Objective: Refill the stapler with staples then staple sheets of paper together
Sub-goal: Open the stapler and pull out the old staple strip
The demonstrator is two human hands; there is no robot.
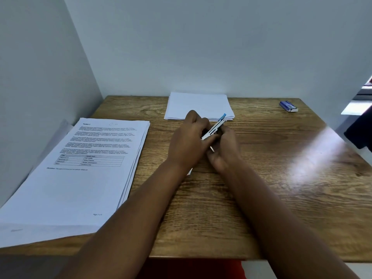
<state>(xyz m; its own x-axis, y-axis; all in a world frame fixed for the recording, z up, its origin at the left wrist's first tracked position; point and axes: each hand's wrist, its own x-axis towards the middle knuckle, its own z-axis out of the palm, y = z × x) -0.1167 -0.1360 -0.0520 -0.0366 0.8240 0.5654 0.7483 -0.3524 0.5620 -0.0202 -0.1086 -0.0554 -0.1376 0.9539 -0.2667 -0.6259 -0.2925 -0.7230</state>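
Both hands, left hand (189, 141) and right hand (225, 150), meet mid-table, fingers (211, 137) curled gripping the stapler (215, 127) between them.

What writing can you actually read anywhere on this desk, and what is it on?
"Section 2": heading on the printed stack.
"Page 2 of 5": its lower corner, faint.
Body text, table and handwritten mark at the top: too blurred to read.
Blue box: label too small.
Blank stack and stapler: no readable text.

- Both bare forearms reach forward and meet at the middle.
- Left hand (189, 140): back facing up, fingers curled in a grip with the thumb forward.
- Right hand (224, 149): cupped palm-up just beside the left, fingers curled, touching it.
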